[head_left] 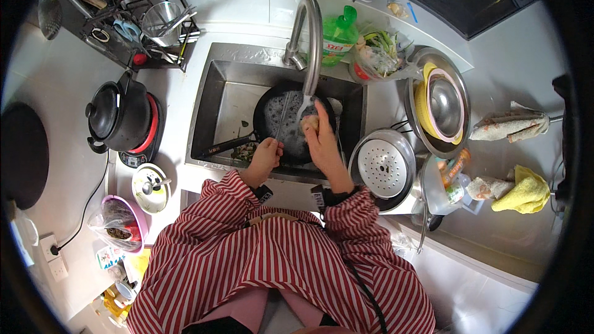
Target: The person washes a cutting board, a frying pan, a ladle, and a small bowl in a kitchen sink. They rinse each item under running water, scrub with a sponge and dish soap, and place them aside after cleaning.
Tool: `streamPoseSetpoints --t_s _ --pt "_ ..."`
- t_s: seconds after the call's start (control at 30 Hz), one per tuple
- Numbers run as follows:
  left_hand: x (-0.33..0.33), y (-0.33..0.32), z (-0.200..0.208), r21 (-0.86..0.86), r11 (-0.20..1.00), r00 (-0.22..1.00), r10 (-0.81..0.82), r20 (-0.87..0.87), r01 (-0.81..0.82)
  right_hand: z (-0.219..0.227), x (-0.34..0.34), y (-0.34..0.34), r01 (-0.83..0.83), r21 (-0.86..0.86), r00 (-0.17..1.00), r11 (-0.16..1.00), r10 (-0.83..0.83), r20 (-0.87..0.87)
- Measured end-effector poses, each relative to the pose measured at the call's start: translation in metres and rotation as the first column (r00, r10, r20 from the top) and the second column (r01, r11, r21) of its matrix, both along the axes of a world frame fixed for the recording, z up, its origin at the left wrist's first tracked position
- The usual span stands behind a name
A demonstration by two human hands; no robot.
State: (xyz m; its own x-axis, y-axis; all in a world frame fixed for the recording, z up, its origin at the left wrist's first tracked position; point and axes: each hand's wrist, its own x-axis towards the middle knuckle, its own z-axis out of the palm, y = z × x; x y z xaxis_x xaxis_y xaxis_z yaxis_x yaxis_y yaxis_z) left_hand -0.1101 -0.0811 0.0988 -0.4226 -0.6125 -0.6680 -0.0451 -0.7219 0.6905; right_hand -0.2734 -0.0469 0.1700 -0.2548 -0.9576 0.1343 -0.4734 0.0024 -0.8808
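A black frying pan [265, 111] with foamy water in it sits in the steel sink [210, 96], its handle [226, 145] pointing to the lower left. My left hand [265, 156] is closed at the pan's near edge around thin sticks that look like chopsticks [283, 114], which slant up over the foam. My right hand [326, 145] reaches over the pan's right side and grips a pale, yellowish scrubber [310, 124]. Water falls onto it from the curved faucet [314, 43]. Beside the pan handle, vegetable scraps [244, 151] lie on the sink bottom.
Behind the sink stand a green soap bottle [340, 37] and a bag of vegetable trimmings [380, 55]. Nested bowls [413, 96] and a perforated white steamer plate [382, 167] crowd the right. A black pot [120, 114] and a utensil rack [133, 9] occupy the left counter.
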Motion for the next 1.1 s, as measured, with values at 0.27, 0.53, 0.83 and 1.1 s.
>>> streamPoseSetpoints --t_s 0.27,0.53,0.83,1.1 --pt "-0.018 0.019 -0.016 -0.275 0.956 0.983 -0.060 0.172 0.107 -0.100 0.045 -0.003 -0.105 0.464 0.588 0.879 -0.322 0.742" --pt "-0.010 0.012 -0.026 -0.168 0.932 0.905 -0.251 0.343 0.321 -0.125 0.025 -0.067 -0.063 0.495 0.723 0.867 -0.303 0.621" --pt "0.007 0.000 -0.017 -0.002 0.956 0.919 -0.282 0.275 0.294 -0.155 0.037 -0.067 -0.153 0.552 0.691 0.819 -0.311 0.653" --pt "0.042 0.011 -0.016 -0.027 0.991 0.968 -0.121 0.221 0.130 -0.175 -0.014 -0.073 -0.038 0.419 0.044 0.907 -0.417 0.908"
